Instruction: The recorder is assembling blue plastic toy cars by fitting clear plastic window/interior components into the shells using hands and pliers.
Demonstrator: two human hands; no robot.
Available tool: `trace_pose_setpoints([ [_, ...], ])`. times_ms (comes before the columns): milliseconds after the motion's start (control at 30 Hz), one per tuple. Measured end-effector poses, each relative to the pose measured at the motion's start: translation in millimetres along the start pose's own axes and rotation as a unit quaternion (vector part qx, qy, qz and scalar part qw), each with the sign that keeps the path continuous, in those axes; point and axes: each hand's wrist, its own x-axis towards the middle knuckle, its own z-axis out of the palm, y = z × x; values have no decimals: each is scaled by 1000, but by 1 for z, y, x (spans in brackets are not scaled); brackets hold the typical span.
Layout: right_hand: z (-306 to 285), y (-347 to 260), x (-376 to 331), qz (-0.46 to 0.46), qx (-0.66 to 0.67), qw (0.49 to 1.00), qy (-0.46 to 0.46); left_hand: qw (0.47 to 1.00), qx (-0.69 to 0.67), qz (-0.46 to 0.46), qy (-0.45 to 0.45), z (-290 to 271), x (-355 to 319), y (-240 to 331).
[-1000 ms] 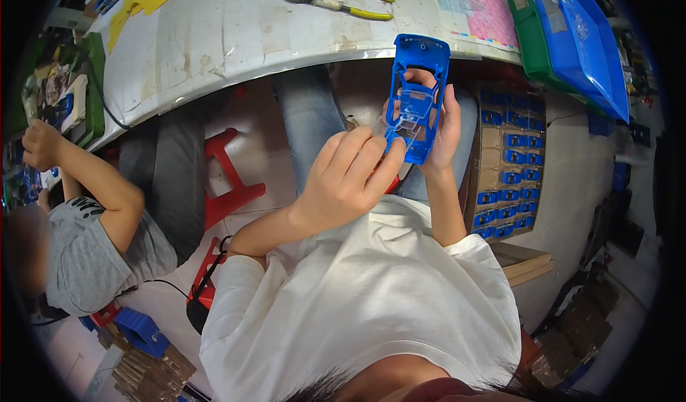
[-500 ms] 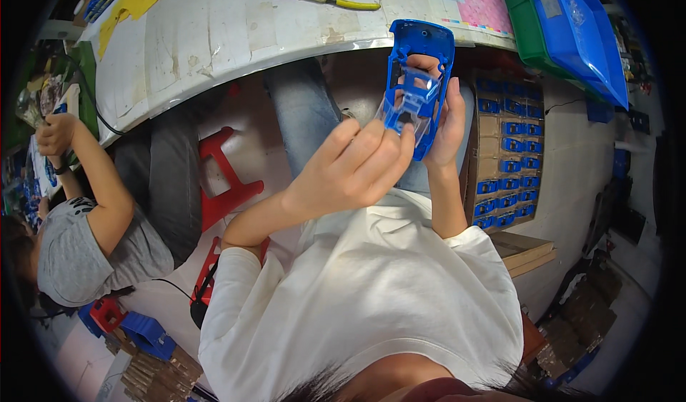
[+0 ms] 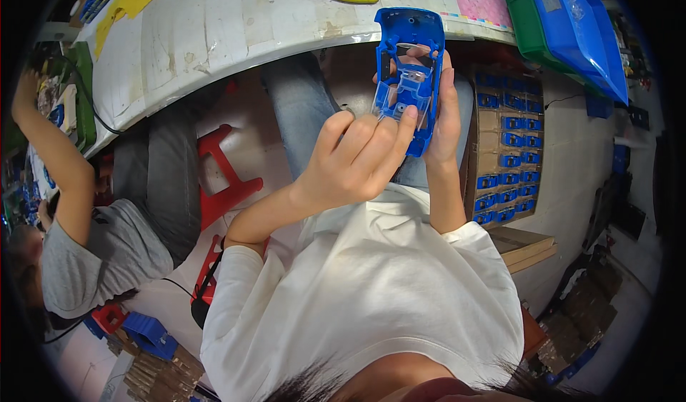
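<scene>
Blue toy car shell (image 3: 409, 73) held upright before the table (image 3: 214, 30) edge, long axis pointing away, right hand (image 3: 446, 109) clasping its side, left hand (image 3: 357, 162) fingers pinching its clear insert (image 3: 406, 95); cardboard box (image 3: 504, 145) holding rows of blue parts.

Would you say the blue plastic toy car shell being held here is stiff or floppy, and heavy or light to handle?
The blue toy car shell probably stays stiff: it keeps its shape though the right hand grips only one side. It looks light, being a hollow, thin-walled moulding. Its clear window insert, pressed by the left hand, may be fragile.
</scene>
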Motion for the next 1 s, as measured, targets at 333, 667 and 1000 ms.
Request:
trace_pose_setpoints([
  [333, 9, -1, -2, 0, -25, 999, -20, 990, -111, -66, -49, -4, 0, 2],
  [667, 22, -12, -5, 82, 37, 996, -1, 970, -185, -121, -101, -10, 10, -11],
  [1000, 33, -13, -8, 56, -6, 998, -27, 807, -438, -396, -12, 19, 19, -35],
])
